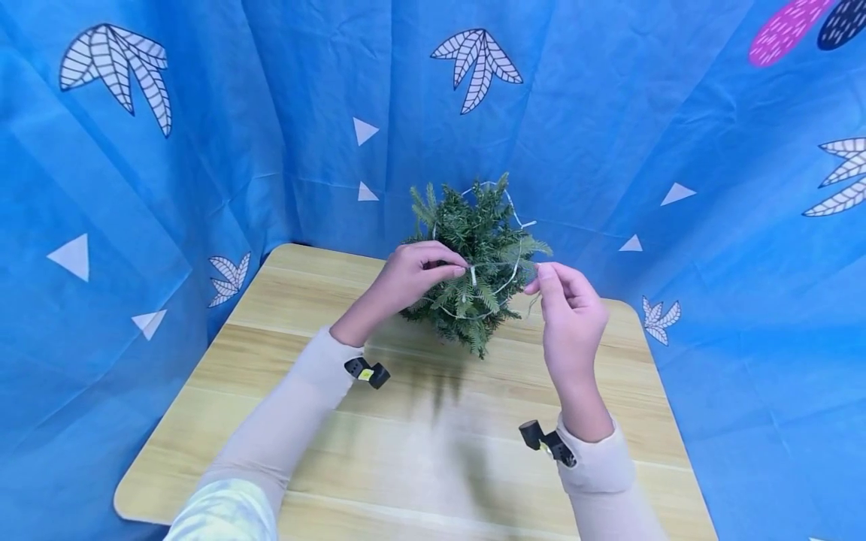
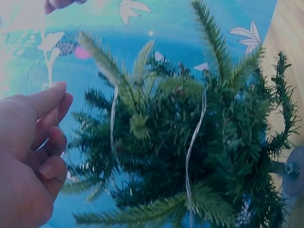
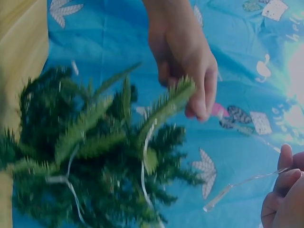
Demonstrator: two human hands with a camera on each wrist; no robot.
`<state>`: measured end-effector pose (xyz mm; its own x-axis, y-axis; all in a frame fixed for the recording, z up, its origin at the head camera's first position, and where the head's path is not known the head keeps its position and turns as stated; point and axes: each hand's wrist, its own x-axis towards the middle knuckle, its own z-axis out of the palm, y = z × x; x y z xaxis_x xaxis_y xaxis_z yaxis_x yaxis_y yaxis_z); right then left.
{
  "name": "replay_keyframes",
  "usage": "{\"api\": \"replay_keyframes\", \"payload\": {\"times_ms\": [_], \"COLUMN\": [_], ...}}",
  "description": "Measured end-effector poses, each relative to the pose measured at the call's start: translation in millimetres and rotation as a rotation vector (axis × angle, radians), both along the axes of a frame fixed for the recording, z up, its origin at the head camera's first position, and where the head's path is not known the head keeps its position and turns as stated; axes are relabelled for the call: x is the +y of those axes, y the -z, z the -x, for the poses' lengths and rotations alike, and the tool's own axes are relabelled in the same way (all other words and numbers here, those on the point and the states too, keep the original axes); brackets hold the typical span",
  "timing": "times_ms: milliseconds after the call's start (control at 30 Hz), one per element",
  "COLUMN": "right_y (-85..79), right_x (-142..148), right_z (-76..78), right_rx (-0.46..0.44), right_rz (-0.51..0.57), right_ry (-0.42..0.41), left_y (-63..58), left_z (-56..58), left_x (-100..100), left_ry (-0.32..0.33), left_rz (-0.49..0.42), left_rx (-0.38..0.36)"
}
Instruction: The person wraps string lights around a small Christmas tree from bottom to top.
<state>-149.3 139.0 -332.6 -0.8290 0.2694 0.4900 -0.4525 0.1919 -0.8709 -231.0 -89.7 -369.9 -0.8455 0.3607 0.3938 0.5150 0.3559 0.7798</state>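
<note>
A small artificial Christmas tree stands on the table in the head view, with a thin string of lights looped loosely around its branches. My left hand is at the tree's front left and pinches the light string between thumb and forefinger. To the right of the branches, my right hand pinches another part of the same string. The stretch between the hands crosses in front of the tree. In the right wrist view, a loose piece of wire hangs from the right fingers. Green needles partly cover the wound wire.
The light wood table has rounded corners. A blue curtain with white leaf and triangle prints hangs around its back and sides. A grey round base shows beneath the tree in the left wrist view.
</note>
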Motion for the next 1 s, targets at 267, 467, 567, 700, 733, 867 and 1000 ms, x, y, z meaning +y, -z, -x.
{"api": "replay_keyframes", "payload": {"times_ms": [267, 467, 567, 700, 733, 867, 1000], "right_y": [0.1, 3.6, 5.8, 3.3, 1.6, -6.8, -15.6], "right_x": [28.7, 43.3, 50.2, 57.6, 58.7, 59.1, 55.1], "right_z": [31.8, 66.4, 84.8, 106.7, 111.7, 128.8, 143.3], "right_rx": [-0.102, -0.217, -0.244, -0.252, -0.254, -0.279, -0.316], "right_rz": [-0.089, -0.199, -0.245, -0.291, -0.301, -0.369, -0.457], "right_ry": [0.020, 0.010, 0.015, 0.044, 0.050, 0.075, 0.108], "left_y": [6.1, 6.5, 4.2, 1.7, 1.4, 2.0, 2.9], "left_z": [7.5, 10.3, 9.6, 8.8, 8.7, 8.1, 7.2], "left_x": [-8.0, -7.3, -5.4, -1.4, -0.5, 2.3, 5.4], "left_ry": [-0.082, -0.176, -0.232, -0.289, -0.301, -0.326, -0.341], "left_rz": [-0.025, 0.021, 0.069, 0.133, 0.145, 0.181, 0.205], "left_rx": [-0.067, -0.021, 0.037, 0.100, 0.108, 0.110, 0.118]}}
